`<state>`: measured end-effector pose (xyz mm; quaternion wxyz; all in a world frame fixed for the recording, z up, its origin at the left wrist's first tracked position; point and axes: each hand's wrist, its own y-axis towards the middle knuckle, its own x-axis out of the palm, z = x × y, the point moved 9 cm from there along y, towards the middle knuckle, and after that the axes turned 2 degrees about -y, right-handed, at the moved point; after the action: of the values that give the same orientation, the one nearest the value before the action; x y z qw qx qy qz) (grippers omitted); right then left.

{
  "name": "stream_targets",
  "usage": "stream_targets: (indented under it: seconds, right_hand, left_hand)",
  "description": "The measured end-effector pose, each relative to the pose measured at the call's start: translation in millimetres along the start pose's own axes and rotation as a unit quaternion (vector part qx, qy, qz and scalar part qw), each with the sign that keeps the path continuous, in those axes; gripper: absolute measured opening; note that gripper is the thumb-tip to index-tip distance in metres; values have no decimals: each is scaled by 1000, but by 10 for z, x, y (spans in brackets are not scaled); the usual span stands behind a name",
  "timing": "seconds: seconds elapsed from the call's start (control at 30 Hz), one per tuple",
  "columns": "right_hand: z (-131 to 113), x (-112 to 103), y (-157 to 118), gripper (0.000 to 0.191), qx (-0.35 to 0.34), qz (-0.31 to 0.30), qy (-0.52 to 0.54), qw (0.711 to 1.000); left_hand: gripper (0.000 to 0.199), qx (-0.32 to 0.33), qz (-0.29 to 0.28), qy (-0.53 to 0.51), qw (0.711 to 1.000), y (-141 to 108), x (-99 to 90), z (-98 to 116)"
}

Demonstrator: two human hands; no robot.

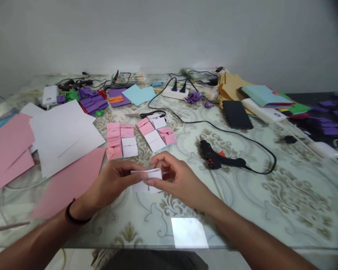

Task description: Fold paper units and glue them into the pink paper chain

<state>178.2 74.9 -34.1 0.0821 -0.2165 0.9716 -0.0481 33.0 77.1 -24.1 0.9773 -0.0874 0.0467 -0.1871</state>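
Note:
Between my two hands is a small white piece of paper [154,174] with a folded-over upper edge, held a little above the patterned tablecloth. My left hand [121,178] pinches its left side between thumb and fingers. On the other side my right hand [176,176] has thumb and fingers closed on the right part of the fold. Just beyond the hands lie folded pink and white paper pieces [128,131] in a block, and a second pink and white group [156,133] to its right. A white square [189,232] lies near the table's front edge.
A black glue gun [221,157] with a long cable lies at right. Scissors [149,114] rest behind the folded pieces. White sheets [67,135] and pink sheets [8,150] spread at left. A black phone [237,114], a power strip [174,92] and purple folded papers [92,101] sit farther back.

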Motion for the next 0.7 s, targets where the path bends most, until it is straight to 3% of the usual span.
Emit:
stream_targets:
  seconds: [0.17,0.37,0.7]
  right_hand:
    - [-21,26,-7,33,-13,8,-27,1000]
    - [-108,8,-33,22,-23,-6,-16,1000]
    - [-47,-51,7,36,0,-2,26,1000]
  left_hand:
    - [5,6,-14,-24,1000,17,44,-11]
    - [14,20,31,30,999,-19,-73,6]
    - [20,25,22,69,997,-48,-72,57]
